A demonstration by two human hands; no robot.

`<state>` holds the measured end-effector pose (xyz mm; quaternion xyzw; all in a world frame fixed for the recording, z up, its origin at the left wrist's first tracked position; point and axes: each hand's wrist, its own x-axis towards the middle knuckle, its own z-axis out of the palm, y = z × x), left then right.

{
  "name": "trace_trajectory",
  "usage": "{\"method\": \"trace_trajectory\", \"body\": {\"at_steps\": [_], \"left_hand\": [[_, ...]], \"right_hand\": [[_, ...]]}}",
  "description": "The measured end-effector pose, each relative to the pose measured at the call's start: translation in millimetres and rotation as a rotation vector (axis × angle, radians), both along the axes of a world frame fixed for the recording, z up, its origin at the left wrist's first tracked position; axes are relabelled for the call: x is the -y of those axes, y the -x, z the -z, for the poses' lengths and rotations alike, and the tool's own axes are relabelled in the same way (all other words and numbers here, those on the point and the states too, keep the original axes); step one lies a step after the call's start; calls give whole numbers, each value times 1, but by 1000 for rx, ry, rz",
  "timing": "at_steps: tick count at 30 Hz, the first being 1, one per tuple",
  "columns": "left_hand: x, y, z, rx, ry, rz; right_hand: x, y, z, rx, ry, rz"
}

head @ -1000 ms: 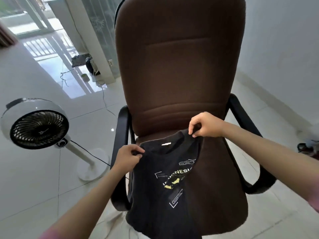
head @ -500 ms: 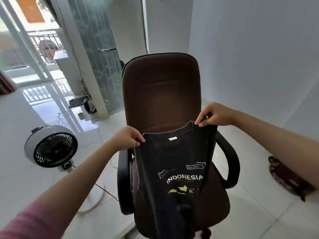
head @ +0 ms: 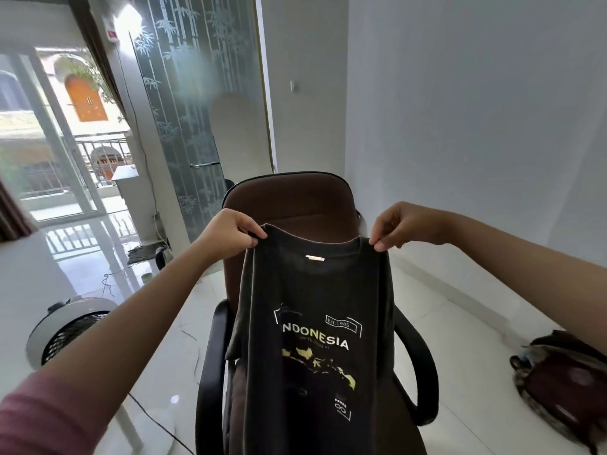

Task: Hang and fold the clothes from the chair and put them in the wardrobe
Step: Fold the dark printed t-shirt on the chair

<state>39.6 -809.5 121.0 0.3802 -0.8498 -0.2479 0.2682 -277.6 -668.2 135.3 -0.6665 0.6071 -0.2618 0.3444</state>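
Pink ribbed sleeve on left arm; forearms bare.

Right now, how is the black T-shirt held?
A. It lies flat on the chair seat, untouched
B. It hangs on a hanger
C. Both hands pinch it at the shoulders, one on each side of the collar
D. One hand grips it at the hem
C: the left hand and right hand each pinch a shoulder of the black T-shirt, which hangs in front of the chair.
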Motion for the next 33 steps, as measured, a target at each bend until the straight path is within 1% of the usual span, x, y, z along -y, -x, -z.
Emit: {"method": "trace_trajectory", "body": {"at_steps": [6, 8, 11, 15, 19, 22, 25, 28, 33], "left_hand": [[3, 20, -11, -22, 57, -27], [4, 25, -17, -44, 79, -38], [2, 35, -29, -62, 143, -36], [2, 46, -46, -73, 196, -46], [2, 50, -60, -72, 221, -31], [2, 54, -68, -99, 259, -16], [5, 56, -74, -139, 277, -17], [7, 58, -78, -170, 284, -12], [1, 64, -76, -244, 252, 31]], "right_hand": [[-4, 16, -10, -52, 27, -6], [-5, 19, -16, -119, 49, 15], [-5, 24, -28, -277, 113, 59], [-6, 33, -39, -326, 178, 128], [-7, 39, -48, -284, 297, 207], [-4, 43, -52, -270, 506, 306], [1, 45, -56, -324, 704, 387], [2, 44, -62, -382, 775, 403], [-1, 45, -71, -414, 828, 363]]}}
